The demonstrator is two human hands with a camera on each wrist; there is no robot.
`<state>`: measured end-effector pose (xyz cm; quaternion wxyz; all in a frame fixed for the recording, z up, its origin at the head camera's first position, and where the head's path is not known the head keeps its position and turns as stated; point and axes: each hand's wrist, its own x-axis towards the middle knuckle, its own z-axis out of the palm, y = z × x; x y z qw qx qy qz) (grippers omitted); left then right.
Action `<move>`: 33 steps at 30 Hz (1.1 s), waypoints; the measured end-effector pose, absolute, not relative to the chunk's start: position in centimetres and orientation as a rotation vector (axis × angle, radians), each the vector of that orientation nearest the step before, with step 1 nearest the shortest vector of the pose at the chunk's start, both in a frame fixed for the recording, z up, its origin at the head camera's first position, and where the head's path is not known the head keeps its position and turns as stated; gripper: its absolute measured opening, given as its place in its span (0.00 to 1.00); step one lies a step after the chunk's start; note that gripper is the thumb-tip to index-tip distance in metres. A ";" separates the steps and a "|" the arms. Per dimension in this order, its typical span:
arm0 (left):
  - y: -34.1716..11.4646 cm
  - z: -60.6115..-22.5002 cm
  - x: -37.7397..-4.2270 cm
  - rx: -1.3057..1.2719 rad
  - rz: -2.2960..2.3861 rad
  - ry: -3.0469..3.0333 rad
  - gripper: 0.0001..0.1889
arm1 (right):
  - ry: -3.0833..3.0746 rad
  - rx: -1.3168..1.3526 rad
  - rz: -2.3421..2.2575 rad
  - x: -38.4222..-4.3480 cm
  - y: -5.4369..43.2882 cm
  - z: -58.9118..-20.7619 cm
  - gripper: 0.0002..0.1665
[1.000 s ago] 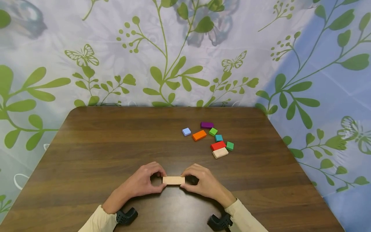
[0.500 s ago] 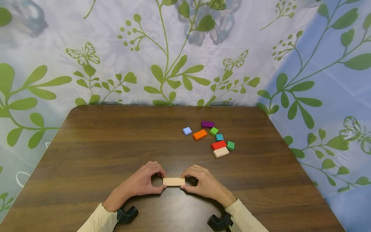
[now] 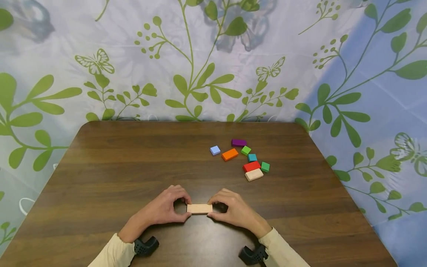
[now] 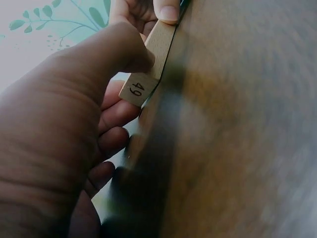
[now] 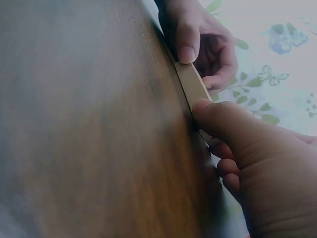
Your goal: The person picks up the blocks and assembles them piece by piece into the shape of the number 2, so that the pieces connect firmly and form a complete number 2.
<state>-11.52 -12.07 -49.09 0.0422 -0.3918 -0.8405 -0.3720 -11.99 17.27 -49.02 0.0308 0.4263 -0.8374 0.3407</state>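
Observation:
A plain light wooden block (image 3: 199, 208) lies lengthwise from left to right near the middle front of the table. My left hand (image 3: 164, 207) pinches its left end between thumb and fingers. At the other end, my right hand (image 3: 236, 208) pinches it the same way. In the left wrist view, the near end face of the wooden block (image 4: 137, 89) bears a dark printed number that looks like 49. The right wrist view shows the block's long side (image 5: 192, 83) between both thumbs, low against the tabletop.
Beyond the right hand lie a natural wood block (image 3: 254, 174), a red block (image 3: 251, 166), and small green (image 3: 265, 167) and teal (image 3: 252, 158) blocks. Farther back are orange (image 3: 230, 154), lime (image 3: 246, 150), purple (image 3: 239, 142) and light blue (image 3: 215, 150) blocks. A patterned cloth (image 3: 133, 66) hangs behind the table.
Both hands keep their pinch on the wooden block, which stays in nearly the same place. Only a slight shift of the whole head view shows.

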 end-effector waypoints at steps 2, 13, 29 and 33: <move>-12.2 -49.0 -11.5 -1.191 -1.163 -2.585 0.13 | -2.587 1.310 1.051 -11.9 17.2 -48.9 0.15; -12.2 -48.6 -11.5 -1.197 -1.182 -2.623 0.13 | -2.634 1.292 1.068 -11.9 17.2 -48.6 0.15; -12.3 -48.8 -11.5 -1.200 -1.182 -2.610 0.12 | -2.631 1.294 1.063 -11.9 17.2 -48.7 0.16; -12.3 -48.8 -11.4 -1.198 -1.188 -2.613 0.13 | -2.627 1.295 1.063 -11.9 17.2 -48.7 0.16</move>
